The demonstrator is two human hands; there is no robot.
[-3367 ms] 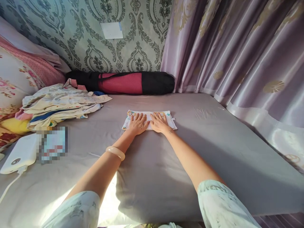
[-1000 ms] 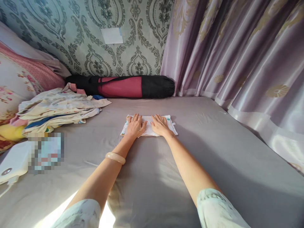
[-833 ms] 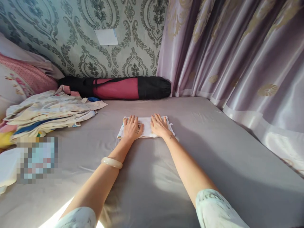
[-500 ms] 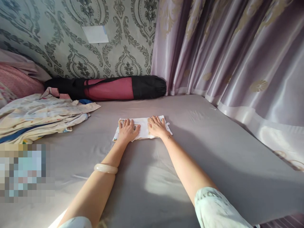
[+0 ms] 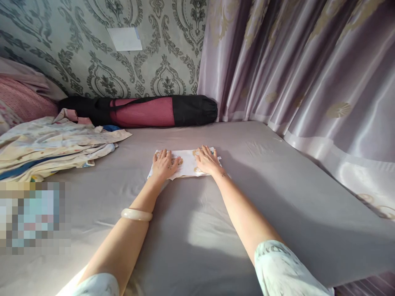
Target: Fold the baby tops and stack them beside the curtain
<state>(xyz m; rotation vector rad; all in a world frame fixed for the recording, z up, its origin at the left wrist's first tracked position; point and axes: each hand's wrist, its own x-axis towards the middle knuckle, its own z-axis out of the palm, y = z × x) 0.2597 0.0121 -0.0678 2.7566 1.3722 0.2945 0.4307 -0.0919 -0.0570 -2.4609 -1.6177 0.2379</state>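
Bedsheet (image 5: 284,197) under white cloth (image 5: 187,164), long axis crosswise (tag (image 5: 219,158) apparently rightward)

A cream bangle (image 5: 136,215) rings the forearm (image 5: 115,248) behind the left grip (image 5: 165,165); farther back, both sleeves (image 5: 286,267) are pale mint, grey-streaked. Dark marks (image 5: 223,175) dot the right wrist (image 5: 220,173).

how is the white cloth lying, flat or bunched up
Flat: the white cloth forms a low, broad strip under the left hand and right hand.

Bedroom: sheeted bed (image 5: 277,185), long curtain (image 5: 262,74)
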